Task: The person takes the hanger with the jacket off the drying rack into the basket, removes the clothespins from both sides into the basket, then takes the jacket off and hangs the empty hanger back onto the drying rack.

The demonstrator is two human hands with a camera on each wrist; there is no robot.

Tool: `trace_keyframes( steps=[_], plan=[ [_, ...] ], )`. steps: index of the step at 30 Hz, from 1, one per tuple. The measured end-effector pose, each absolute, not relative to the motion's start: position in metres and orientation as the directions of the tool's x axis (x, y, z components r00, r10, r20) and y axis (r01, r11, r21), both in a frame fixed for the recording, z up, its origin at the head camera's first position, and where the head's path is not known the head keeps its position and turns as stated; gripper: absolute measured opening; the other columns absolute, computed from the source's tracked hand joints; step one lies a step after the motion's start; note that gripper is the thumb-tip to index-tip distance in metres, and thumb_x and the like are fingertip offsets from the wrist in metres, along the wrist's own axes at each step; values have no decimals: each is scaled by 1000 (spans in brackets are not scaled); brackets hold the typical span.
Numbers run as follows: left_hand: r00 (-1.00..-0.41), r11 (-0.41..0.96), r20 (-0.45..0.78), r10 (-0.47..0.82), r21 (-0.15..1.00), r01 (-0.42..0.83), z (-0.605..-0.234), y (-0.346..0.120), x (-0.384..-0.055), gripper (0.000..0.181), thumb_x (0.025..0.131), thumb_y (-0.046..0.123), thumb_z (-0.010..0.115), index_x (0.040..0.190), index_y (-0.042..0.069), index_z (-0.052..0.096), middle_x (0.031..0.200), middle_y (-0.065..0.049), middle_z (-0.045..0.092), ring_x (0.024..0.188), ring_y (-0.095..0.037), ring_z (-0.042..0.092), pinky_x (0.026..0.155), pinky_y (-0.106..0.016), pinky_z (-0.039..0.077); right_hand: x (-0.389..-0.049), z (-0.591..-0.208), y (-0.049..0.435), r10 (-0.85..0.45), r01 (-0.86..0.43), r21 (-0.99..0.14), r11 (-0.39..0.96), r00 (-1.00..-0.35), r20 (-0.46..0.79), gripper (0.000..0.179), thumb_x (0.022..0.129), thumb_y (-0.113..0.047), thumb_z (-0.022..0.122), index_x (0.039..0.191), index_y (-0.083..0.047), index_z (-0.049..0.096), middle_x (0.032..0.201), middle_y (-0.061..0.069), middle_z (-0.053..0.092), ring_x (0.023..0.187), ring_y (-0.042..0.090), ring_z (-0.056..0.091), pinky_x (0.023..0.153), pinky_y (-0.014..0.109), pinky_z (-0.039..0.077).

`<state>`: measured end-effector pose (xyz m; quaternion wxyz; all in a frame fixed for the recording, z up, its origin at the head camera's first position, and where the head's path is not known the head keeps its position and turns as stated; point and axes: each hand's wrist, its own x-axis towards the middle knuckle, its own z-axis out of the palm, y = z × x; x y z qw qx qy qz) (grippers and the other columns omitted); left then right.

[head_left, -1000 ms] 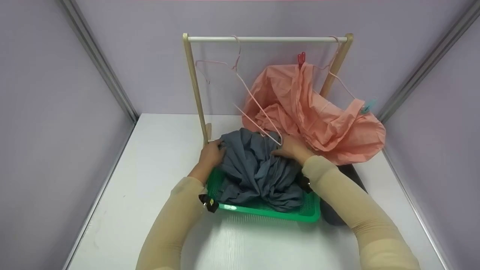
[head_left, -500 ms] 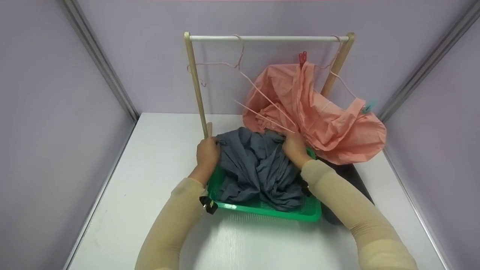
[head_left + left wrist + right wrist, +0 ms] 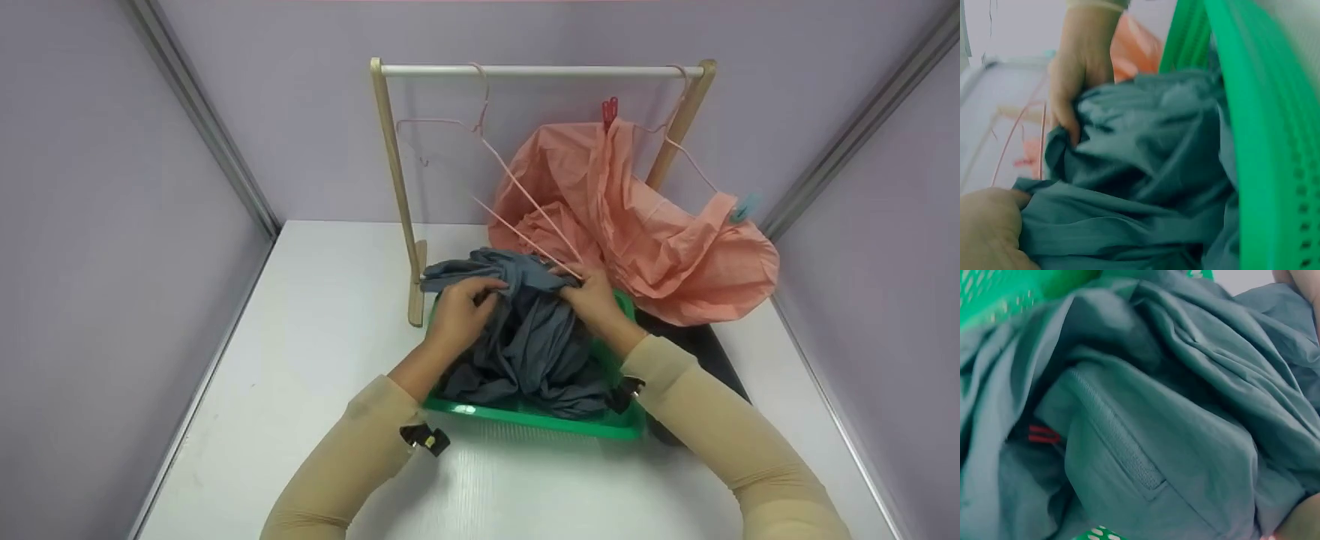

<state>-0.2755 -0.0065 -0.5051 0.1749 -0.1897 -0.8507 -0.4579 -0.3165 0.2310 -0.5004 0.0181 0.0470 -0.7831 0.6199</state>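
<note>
A crumpled grey-blue garment (image 3: 536, 337) lies heaped in a green basket (image 3: 525, 420). My left hand (image 3: 463, 316) pinches the garment's upper part, which folds over toward the left. My right hand (image 3: 596, 304) grips the same garment farther right, near the lower bar of a pink wire hanger (image 3: 536, 202). The left wrist view shows cloth stretched between both hands, with the left thumb and fingers at its edge. In the right wrist view, a textured strip (image 3: 1117, 433) is sewn into the garment, and a small red thing (image 3: 1044, 434) shows deep among the folds.
The hanger hangs from the white rod (image 3: 540, 71) of a wood-legged rack. At right, a salmon-pink garment (image 3: 645, 240) hangs with a red clip (image 3: 610, 112) and a teal clip (image 3: 742, 210). A dark item (image 3: 701, 352) lies right of the basket.
My left hand has moved right and inward from the garment's left edge, folding its upper part over. My right hand first moved up to the garment's top edge and keeps hold there.
</note>
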Motion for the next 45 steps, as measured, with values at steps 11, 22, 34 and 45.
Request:
trace_keyframes(
  steps=[11, 22, 34, 45],
  plan=[
    [-865, 484, 215, 454, 756, 441, -520, -9, -253, 19, 98, 8, 64, 111, 14, 76, 104, -1, 72, 66, -10, 53, 63, -27, 45, -302, -503, 255, -545, 16, -988, 154, -833, -98, 27, 79, 11, 63, 90, -12, 73, 92, -1, 67, 84, 15, 58, 72, 26, 50],
    [-756, 682, -171, 631, 585, 438, -544, -2, -251, 24, 102, 13, 55, 117, 7, 72, 116, -9, 71, 108, -26, 65, 93, -41, 51, -297, -523, 239, -685, -332, -648, 686, -594, -421, 30, 84, 2, 57, 106, -5, 75, 107, 5, 71, 94, 14, 60, 85, 35, 51],
    [-725, 762, -332, 604, 507, 403, -544, 1, -247, 32, 108, 28, 47, 124, 10, 67, 120, -8, 68, 114, -25, 62, 99, -41, 47, -292, -528, 227, -563, -307, -473, 826, -499, -659, 46, 102, -41, 55, 134, -9, 64, 135, 9, 61, 128, 28, 53, 107, 45, 42],
    [-981, 748, 150, 120, 636, 189, -533, -47, -257, 39, 100, 20, 61, 137, 7, 58, 135, -16, 58, 125, -33, 53, 102, -50, 44, -320, -485, 235, -429, -236, -607, 759, -883, -193, 23, 102, -30, 58, 104, -7, 61, 97, 9, 61, 84, 24, 58, 76, 40, 48]
  ],
)
